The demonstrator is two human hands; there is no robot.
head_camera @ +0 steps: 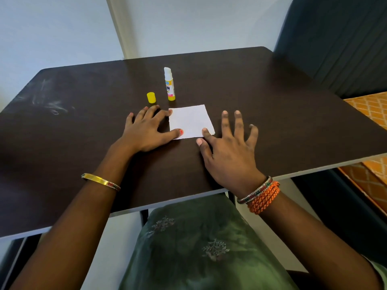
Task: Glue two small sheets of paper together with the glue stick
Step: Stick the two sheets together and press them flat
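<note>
A small white square of paper (pixel 191 121) lies flat on the dark table (pixel 293 114); I cannot tell whether it is one sheet or two stacked. My left hand (pixel 146 130) rests flat at its left edge, thumb and a fingertip touching the paper. My right hand (pixel 228 147) is spread flat at its lower right corner, index fingertip on the paper. Behind the paper the glue stick (pixel 169 85) stands upright, uncapped, white glue showing. Its yellow cap (pixel 151 97) stands to the left of it.
The table's front edge runs close to my lap, which is covered in green cloth (pixel 199 248). An orange patterned surface (pixel 370 109) lies beyond the table's right edge. Pale walls and a dark curtain (pixel 335 38) stand behind.
</note>
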